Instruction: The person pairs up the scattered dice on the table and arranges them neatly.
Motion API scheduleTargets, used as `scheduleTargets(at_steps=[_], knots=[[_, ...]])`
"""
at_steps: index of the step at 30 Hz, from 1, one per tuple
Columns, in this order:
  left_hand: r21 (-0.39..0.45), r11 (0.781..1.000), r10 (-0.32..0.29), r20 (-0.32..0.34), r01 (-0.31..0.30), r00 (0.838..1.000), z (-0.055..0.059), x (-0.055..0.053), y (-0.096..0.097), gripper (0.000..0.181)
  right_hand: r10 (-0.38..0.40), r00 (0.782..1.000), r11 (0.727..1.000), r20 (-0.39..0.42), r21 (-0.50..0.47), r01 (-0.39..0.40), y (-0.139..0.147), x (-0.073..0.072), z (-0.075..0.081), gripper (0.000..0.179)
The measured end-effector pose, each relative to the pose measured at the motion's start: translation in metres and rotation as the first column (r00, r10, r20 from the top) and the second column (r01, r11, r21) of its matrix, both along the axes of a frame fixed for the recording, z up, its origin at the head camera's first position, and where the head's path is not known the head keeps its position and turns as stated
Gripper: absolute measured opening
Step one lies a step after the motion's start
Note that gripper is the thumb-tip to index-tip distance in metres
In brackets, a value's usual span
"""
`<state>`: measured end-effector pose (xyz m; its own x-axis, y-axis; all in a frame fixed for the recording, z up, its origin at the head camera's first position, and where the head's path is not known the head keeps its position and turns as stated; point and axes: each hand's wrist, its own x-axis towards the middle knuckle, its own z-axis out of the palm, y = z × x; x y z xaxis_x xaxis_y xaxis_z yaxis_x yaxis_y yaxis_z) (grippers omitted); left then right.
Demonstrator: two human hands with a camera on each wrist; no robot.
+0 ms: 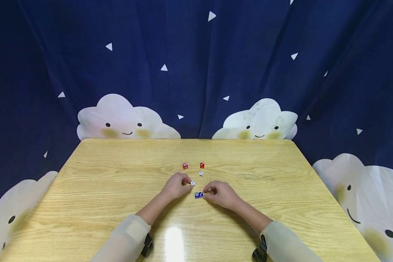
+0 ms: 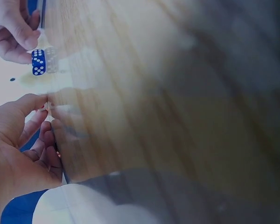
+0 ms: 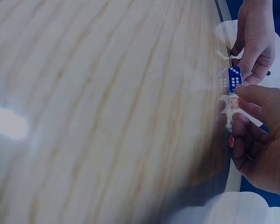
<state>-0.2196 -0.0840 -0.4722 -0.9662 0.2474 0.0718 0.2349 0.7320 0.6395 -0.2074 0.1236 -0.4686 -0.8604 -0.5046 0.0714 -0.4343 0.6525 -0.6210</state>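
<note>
Midway across the table (image 1: 118,165), the left hand (image 1: 177,186) pinches a white die (image 1: 192,183) at its right; nearer, two blue dice (image 1: 198,195) sit together just left of the right hand (image 1: 221,194), at its fingertips, whether gripped I cannot tell; two red dice (image 1: 185,166) lie farther off

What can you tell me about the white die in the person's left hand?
The white die is a little cube, perhaps plastic, with dark dots too small to count. The left hand pinches it between thumb and fingers. It's just beyond the blue dice, apart from them. I can't tell whether it touches the table.
</note>
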Motion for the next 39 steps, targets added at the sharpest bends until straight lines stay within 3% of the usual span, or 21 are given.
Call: scheduleTargets(at_steps=[31,39], knots=[[0.000,1.000,-0.014,0.005,0.014,1.000,0.002,0.000,0.000,0.016,-0.127,0.987,0.991,-0.099,0.033,0.131,-0.002,-0.032,0.001,0.012],[-0.001,1.000,-0.011,0.021,0.011,1.000,0.001,-0.001,0.000,0.015,-0.165,0.982,0.983,-0.088,0.064,0.171,-0.005,-0.038,-0.002,0.014]])
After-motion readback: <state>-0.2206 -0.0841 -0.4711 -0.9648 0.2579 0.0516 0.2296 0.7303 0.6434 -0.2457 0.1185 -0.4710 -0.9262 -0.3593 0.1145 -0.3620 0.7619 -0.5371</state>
